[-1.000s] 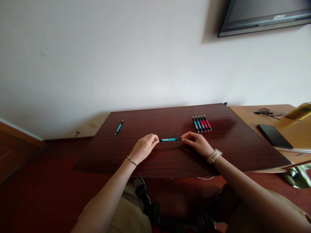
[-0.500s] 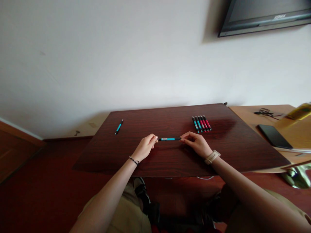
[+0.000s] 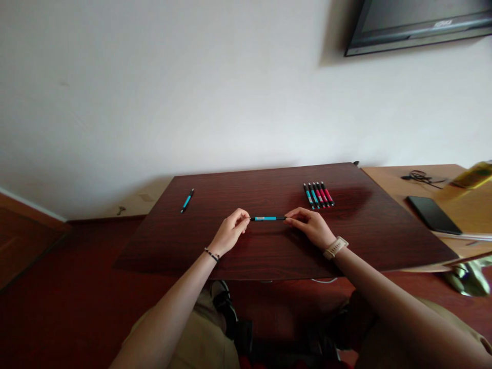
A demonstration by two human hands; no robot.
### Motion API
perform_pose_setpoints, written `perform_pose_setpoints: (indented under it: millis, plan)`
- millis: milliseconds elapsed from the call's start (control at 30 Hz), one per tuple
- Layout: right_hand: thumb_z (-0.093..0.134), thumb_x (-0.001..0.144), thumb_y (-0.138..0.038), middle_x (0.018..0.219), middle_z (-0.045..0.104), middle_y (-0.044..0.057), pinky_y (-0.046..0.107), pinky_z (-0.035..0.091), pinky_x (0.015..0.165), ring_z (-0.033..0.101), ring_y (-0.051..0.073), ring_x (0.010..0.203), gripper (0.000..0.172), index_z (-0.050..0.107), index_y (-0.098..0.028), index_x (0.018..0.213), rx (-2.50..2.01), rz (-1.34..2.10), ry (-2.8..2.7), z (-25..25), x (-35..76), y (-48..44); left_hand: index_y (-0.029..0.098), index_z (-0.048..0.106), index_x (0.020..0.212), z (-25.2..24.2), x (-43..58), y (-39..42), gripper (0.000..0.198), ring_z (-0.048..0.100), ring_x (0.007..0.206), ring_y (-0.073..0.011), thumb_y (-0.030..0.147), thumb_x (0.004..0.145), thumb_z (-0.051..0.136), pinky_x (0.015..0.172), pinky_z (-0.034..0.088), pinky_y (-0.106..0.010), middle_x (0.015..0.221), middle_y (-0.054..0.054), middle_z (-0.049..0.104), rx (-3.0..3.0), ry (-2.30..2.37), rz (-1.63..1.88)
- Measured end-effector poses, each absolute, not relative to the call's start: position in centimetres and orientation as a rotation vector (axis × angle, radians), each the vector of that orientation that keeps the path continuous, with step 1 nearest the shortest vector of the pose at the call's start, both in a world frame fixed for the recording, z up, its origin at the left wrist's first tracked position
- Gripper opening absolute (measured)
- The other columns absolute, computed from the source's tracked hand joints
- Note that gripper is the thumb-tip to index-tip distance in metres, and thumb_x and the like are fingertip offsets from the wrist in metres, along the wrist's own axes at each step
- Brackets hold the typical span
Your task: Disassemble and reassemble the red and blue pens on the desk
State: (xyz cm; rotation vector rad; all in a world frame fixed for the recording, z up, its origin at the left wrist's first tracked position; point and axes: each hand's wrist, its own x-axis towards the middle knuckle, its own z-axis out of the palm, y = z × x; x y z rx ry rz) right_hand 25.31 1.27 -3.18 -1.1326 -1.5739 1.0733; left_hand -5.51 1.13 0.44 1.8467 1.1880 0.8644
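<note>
A blue and black pen (image 3: pixel 266 219) lies level between my two hands, over the middle of the dark wooden table (image 3: pixel 230 256). My left hand (image 3: pixel 232 229) pinches its left end between thumb and fingertips. At the other end, my right hand (image 3: pixel 309 226) has the black tip pinched the same way. Beyond my right hand, several blue pens (image 3: pixel 311 196) and red pens (image 3: pixel 325 195) lie side by side in a slanted row. One more blue pen (image 3: pixel 187 200) rests alone at the table's left side.
To the right, a lighter wooden desk (image 3: pixel 395 179) adjoins the table and bears a black phone (image 3: pixel 434 215), a dark cable (image 3: pixel 423 178) and a yellow bottle (image 3: pixel 472 175). A television (image 3: pixel 423 25) hangs on the white wall above.
Both hands keep their hold on the pen and have barely moved. The view has shifted very slightly; the other pens lie as before.
</note>
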Motion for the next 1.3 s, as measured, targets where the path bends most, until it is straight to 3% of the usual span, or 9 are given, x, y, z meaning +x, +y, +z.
perform_pose_setpoints:
  millis: [233, 433, 800, 900, 1033, 1133, 1300]
  plan:
    - [0.078, 0.087, -0.056, 0.095, 0.079, 0.007, 0.037, 0.058, 0.079, 0.072, 0.024, 0.086, 0.036, 0.075, -0.023, 0.101, -1.128, 1.063, -1.602, -3.2, 25.3, 1.2, 0.021, 0.056, 0.081, 0.5, -5.2, 1.0, 0.042, 0.054, 0.064, -0.0161, 0.051, 0.107, 0.042, 0.068, 0.041, -0.028, 0.067, 0.001, 0.055, 1.839, 1.271, 0.851]
    - [0.078, 0.087, -0.057, 0.095, 0.079, 0.007, 0.038, 0.058, 0.082, 0.073, 0.025, 0.089, 0.037, 0.075, -0.023, 0.101, -1.134, 1.037, -1.594, -3.2, 25.3, 1.3, 0.022, 0.06, 0.097, 0.5, -5.0, 1.1, 0.028, 0.058, 0.068, -0.0157, 0.048, 0.103, 0.052, 0.068, 0.043, -0.027, 0.074, 0.001, 0.06, 1.796, 1.19, 0.89]
    - [0.079, 0.086, -0.055, 0.095, 0.079, 0.006, 0.037, 0.058, 0.079, 0.072, 0.024, 0.088, 0.036, 0.076, -0.023, 0.101, -1.142, 1.037, -1.597, -2.9, 25.2, 1.2, 0.021, 0.051, 0.066, 0.2, -4.3, 1.6, 0.054, 0.05, 0.05, -0.015, 0.058, 0.105, 0.043, 0.06, 0.038, -0.028, 0.051, 0.003, 0.049, 1.807, 1.438, 0.864]
    - [0.078, 0.086, -0.057, 0.094, 0.079, 0.006, 0.036, 0.058, 0.078, 0.072, 0.024, 0.087, 0.038, 0.076, -0.023, 0.101, -1.148, 1.03, -1.584, -3.0, 25.2, 1.3, 0.021, 0.058, 0.074, 0.2, -4.2, 1.8, 0.052, 0.052, 0.051, -0.015, 0.059, 0.105, 0.042, 0.06, 0.039, -0.028, 0.055, 0.002, 0.053, 1.734, 1.394, 0.897]
    - [0.079, 0.085, -0.059, 0.093, 0.078, 0.006, 0.037, 0.058, 0.079, 0.072, 0.024, 0.086, 0.039, 0.075, -0.023, 0.1, -1.155, 1.03, -1.536, -3.1, 25.2, 1.3, 0.021, 0.061, 0.095, 0.1, -4.2, 2.0, 0.034, 0.06, 0.063, -0.0153, 0.052, 0.102, 0.05, 0.063, 0.044, -0.027, 0.075, 0.0, 0.065, 1.694, 1.239, 0.923]
    - [0.08, 0.085, -0.058, 0.092, 0.077, 0.006, 0.037, 0.057, 0.079, 0.071, 0.024, 0.086, 0.038, 0.075, -0.023, 0.1, -1.149, 1.046, -1.519, -3.2, 25.2, 1.3, 0.021, 0.059, 0.089, 0.0, -4.1, 2.1, 0.03, 0.059, 0.065, -0.0152, 0.047, 0.101, 0.052, 0.067, 0.045, -0.027, 0.072, 0.001, 0.062, 1.726, 1.241, 0.944]
    - [0.08, 0.084, -0.057, 0.092, 0.077, 0.006, 0.037, 0.057, 0.078, 0.07, 0.024, 0.086, 0.038, 0.075, -0.023, 0.101, -1.155, 1.048, -1.499, -3.4, 25.4, 1.3, 0.022, 0.053, 0.076, -0.1, -5.2, 2.7, 0.042, 0.056, 0.057, -0.0155, 0.052, 0.104, 0.044, 0.063, 0.043, -0.028, 0.063, 0.002, 0.056, 1.751, 1.418, 0.978]
